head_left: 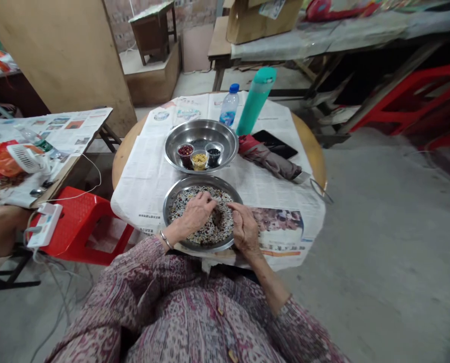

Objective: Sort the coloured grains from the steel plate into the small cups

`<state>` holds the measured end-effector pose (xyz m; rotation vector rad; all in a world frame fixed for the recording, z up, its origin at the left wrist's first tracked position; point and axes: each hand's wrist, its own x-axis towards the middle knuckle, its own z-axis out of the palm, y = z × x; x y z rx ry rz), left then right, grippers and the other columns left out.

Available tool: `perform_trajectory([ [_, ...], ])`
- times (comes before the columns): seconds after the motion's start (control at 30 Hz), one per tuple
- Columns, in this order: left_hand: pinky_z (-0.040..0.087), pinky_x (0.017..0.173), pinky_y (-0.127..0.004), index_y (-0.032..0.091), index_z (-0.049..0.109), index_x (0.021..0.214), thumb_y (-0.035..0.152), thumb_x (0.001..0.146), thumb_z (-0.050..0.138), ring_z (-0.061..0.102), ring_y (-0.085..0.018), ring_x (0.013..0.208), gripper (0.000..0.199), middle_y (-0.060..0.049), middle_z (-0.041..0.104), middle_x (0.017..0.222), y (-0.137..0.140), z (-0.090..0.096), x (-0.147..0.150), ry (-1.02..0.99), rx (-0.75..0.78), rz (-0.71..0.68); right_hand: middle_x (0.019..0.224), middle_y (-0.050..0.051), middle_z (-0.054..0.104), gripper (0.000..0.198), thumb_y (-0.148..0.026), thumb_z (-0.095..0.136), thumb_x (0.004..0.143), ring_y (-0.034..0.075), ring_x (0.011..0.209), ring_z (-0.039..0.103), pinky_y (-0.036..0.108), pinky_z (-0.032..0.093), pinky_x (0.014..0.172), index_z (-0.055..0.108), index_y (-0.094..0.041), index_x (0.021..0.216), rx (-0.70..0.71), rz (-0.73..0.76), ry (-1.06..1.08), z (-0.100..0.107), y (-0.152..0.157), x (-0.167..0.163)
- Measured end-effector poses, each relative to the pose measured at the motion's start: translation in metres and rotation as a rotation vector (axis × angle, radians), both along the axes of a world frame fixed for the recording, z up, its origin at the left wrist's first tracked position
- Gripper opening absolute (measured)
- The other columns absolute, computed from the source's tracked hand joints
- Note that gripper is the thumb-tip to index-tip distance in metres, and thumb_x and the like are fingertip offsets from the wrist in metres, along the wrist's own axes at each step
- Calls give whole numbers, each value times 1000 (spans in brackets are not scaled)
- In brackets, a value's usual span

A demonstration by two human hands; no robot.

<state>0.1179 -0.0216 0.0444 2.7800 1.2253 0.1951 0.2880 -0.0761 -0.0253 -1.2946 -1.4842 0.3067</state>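
Note:
A shallow metal bowl (pixel 167 201) near the table's front edge holds a mix of small white, dark, yellow and reddish grains (pixel 209 233). Over its left half, my left hand (pixel 198 209) lies low on the grains with its fingers curled; the fingertips are hidden. My right hand (pixel 245 229) is at the bowl's right rim, fingers closed and thumb and forefinger pinched toward the middle. Whatever either hand holds is too small to make out. Just behind, a deeper metal bowl (pixel 200 128) contains three clear cups: dark red pieces (pixel 186 151), yellow pieces (pixel 199 160) and black pieces (pixel 213 153).
Newspaper (pixel 137 176) covers the round table. Behind the bowls stand a water bottle (pixel 230 107) and a teal flask (pixel 255 103); a folded umbrella (pixel 272 159) and a black phone-like slab (pixel 275 143) lie right. A red stool (pixel 77 222) with a power strip (pixel 45 225) is left, near another person's arm.

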Motion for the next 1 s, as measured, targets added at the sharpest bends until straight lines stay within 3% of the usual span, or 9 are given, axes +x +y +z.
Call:
perform_trajectory([
  [0.1, 51, 88, -33, 18, 63, 102, 28, 101, 53, 58, -21, 104, 14, -10, 59, 112, -6, 8, -12, -149, 42, 127, 112, 10, 73, 34, -33, 39, 101, 24, 108, 66, 46, 52, 98, 69, -22, 113, -9, 8, 5, 0, 0, 0],
  [0.23, 45, 64, -24, 18, 57, 84, 35, 106, 42, 58, -13, 66, 32, -1, 60, 74, -26, 14, -30, -284, 14, 243, 112, 9, 73, 33, -31, 40, 101, 24, 107, 66, 47, 52, 97, 69, -22, 113, -2, 16, -10, 0, -1, 1],
  [0.3, 41, 58, -22, 19, 56, 88, 32, 107, 40, 55, -12, 58, 28, 1, 58, 67, -34, 14, -36, -357, -20, 270, 112, 9, 73, 33, -31, 39, 101, 24, 107, 66, 47, 52, 97, 69, -22, 113, -12, 20, -21, 1, -3, 2],
  [0.43, 47, 65, -22, 19, 54, 104, 28, 104, 47, 61, -12, 68, 12, -1, 64, 83, -44, 20, -41, -548, -61, 222, 114, 9, 72, 33, -29, 39, 101, 24, 109, 65, 47, 51, 98, 68, -23, 115, -35, 33, -37, 1, -5, 3],
  [0.67, 50, 68, -22, 19, 53, 84, 26, 104, 48, 63, -12, 70, 21, 1, 60, 73, -52, 33, -38, -505, -104, 125, 114, 8, 72, 32, -27, 40, 100, 24, 110, 64, 48, 51, 97, 68, -23, 116, -30, 29, -56, -3, -6, 5],
  [0.73, 53, 71, -24, 19, 56, 94, 15, 102, 41, 65, -14, 77, 17, -2, 63, 81, -52, 33, -36, -436, -103, 128, 114, 8, 72, 32, -27, 39, 100, 24, 109, 65, 49, 51, 97, 68, -24, 116, -35, 29, -63, -3, -6, 5],
  [0.8, 56, 81, -27, 19, 57, 113, 4, 95, 40, 66, -16, 95, 29, -7, 65, 104, -49, 38, -34, -387, -113, 111, 114, 9, 72, 33, -28, 39, 101, 24, 109, 65, 50, 52, 96, 68, -24, 115, -43, 27, -67, -3, -6, 6],
  [0.9, 53, 98, -33, 22, 59, 117, 4, 91, 46, 59, -20, 119, 34, -10, 60, 126, -42, 59, -30, -397, -88, 11, 113, 8, 72, 33, -29, 39, 101, 25, 109, 65, 51, 52, 97, 68, -25, 115, -54, 24, -66, -2, -6, 5],
  [1.0, 51, 96, -37, 20, 63, 95, 27, 99, 53, 63, -20, 104, 12, -7, 67, 107, -31, 86, -25, -400, -42, -54, 112, 8, 73, 33, -29, 39, 101, 25, 108, 65, 50, 53, 96, 68, -25, 114, -51, 24, -61, -1, -6, 4],
])
